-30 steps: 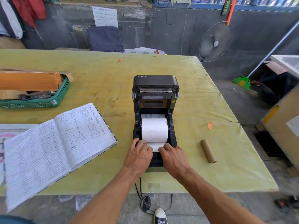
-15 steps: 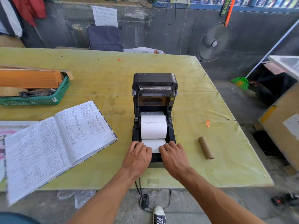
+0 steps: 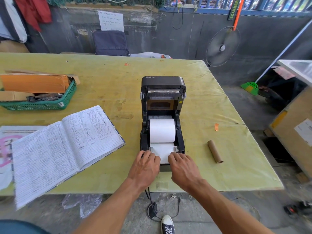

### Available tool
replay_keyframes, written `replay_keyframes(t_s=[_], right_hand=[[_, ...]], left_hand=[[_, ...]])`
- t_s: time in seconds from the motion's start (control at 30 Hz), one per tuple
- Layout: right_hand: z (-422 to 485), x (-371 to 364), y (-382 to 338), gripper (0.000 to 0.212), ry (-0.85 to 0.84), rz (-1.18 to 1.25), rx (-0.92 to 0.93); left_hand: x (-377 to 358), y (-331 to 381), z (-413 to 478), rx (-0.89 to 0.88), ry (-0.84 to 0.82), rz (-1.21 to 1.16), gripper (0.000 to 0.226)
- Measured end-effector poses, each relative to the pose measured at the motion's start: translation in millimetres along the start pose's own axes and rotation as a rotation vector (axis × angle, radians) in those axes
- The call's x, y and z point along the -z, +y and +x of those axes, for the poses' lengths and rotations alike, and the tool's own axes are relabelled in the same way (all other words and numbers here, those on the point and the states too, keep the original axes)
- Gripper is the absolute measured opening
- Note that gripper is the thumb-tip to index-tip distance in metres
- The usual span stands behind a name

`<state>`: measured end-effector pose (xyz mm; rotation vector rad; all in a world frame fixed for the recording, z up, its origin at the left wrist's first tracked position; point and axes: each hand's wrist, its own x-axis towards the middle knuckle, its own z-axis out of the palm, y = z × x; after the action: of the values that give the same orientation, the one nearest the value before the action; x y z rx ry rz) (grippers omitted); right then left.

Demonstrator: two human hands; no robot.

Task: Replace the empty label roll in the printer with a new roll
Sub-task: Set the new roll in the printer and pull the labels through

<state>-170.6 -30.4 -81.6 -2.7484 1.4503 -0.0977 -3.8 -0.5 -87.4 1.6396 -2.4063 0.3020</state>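
The left hand (image 3: pixel 145 166) and the right hand (image 3: pixel 183 167) lie palm-down at the front of the printer (image 3: pixel 163 105), fingers curled over the front edge on either side of the paper tongue (image 3: pixel 162 152). Whether either one pinches the paper cannot be told; the fingertips are hidden. Both forearms reach straight in from below, wrists low and nearly level with the desk (image 3: pixel 101 78).

The new roll (image 3: pixel 162 130) sits in the open bay between the side guides, its free end drawn forward toward the hands. The paper looks light and thin, likely to crease or skew, so it is best taken by both outer edges and pulled evenly. The lid stands upright behind. The empty core (image 3: pixel 215 153), a stiff cardboard tube, lies on the desk to the right, well apart.
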Motion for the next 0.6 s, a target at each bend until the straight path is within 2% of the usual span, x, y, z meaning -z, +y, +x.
replay_keyframes(t_s=[0.13,0.27,0.47,0.6], right_hand=[[-9,-4,-2,0.027,0.025,-0.006,0.025],[-16,-4,-3,0.035,0.028,-0.025,0.032],[-30,-3,-3,0.032,-0.011,-0.045,0.046],[-38,-3,-4,0.036,-0.007,-0.044,0.058]], left_hand=[[0,4,-8,-0.011,-0.001,-0.044,0.022],[-1,5,-14,0.007,-0.031,-0.098,0.025],[-1,10,-22,0.0,-0.105,-0.136,0.018],[-2,12,-26,-0.008,-0.098,-0.158,0.018]])
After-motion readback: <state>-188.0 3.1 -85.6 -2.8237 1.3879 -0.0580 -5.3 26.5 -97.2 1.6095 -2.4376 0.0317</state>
